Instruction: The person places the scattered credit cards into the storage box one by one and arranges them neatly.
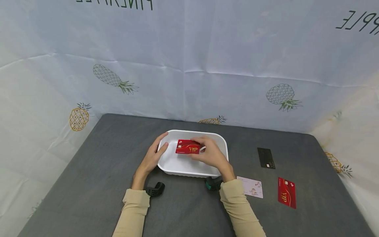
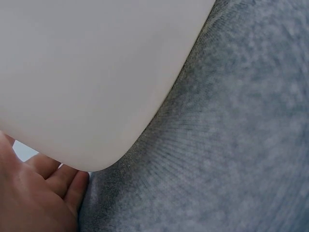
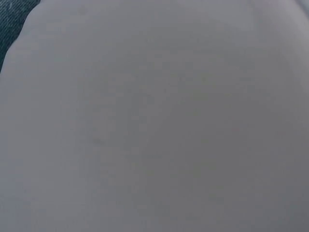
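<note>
Head view: white plastic tray (image 1: pixel 177 164) at table centre on the grey felt-covered table (image 1: pixel 88 184). Left hand (image 1: pixel 154 156) grips the tray's 9 o'clock rim, thumb curled over the edge into the tray. Right hand (image 1: pixel 211 154) pinches a red VIP card (image 1: pixel 187 147) over the tray's 12 o'clock half, card face up, fingers curled round its right end. From the tray, toward 3–4 o'clock lie a black card (image 1: pixel 265 158), a pale floral card (image 1: pixel 251 187) and a second red VIP card (image 1: pixel 286 192), each apart from the others.

Left wrist view: tray's white outer wall (image 2: pixel 87 77) fills the upper left, felt at the right, palm (image 2: pixel 34 198) touching the wall at 7 o'clock.

Right wrist view: only white tray surface (image 3: pixel 154 125); hand unseen here.
</note>
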Motion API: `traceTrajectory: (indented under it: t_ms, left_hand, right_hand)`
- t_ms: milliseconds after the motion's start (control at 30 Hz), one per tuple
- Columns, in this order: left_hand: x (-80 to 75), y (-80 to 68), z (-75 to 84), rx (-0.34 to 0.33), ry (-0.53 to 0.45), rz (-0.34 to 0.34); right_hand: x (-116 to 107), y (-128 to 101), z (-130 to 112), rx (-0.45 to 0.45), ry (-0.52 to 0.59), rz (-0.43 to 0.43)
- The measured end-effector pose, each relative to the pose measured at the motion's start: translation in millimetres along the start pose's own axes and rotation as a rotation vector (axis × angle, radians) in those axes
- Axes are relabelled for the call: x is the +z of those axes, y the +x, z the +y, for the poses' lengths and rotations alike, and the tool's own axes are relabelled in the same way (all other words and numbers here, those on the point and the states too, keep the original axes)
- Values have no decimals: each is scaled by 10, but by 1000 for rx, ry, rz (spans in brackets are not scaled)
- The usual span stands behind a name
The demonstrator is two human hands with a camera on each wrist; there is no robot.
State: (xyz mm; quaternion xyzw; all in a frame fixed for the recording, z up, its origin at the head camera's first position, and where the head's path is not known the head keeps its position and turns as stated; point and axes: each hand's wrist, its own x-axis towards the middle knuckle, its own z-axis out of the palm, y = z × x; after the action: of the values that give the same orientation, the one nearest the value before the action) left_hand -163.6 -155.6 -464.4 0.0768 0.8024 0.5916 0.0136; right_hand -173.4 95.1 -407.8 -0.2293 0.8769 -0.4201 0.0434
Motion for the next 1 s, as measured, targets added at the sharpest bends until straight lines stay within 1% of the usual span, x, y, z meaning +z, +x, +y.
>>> traceTrajectory:
  t_ms: [200,367,433,667,800,1000]
  left_hand:
    - [2,-3,-10,-8,0,3]
    - [0,-9,-28,36,-15,3]
    - [1,-3,-45,52,-21,3]
    - [-3,2,-39,44,-17,1]
    - [-5,6,-39,49,-29,-3]
    - [-9,7,-36,52,-36,-5]
  right_hand:
    - [49,55,-16,12,7,-20]
    - [102,115,-6,10,-2,-40]
    - [124,131,2,-2,-11,-43]
    - [190,175,19,-44,-23,-44]
    - [248,206,12,-5,-29,-59]
    - [356,254,-17,72,-102,-47]
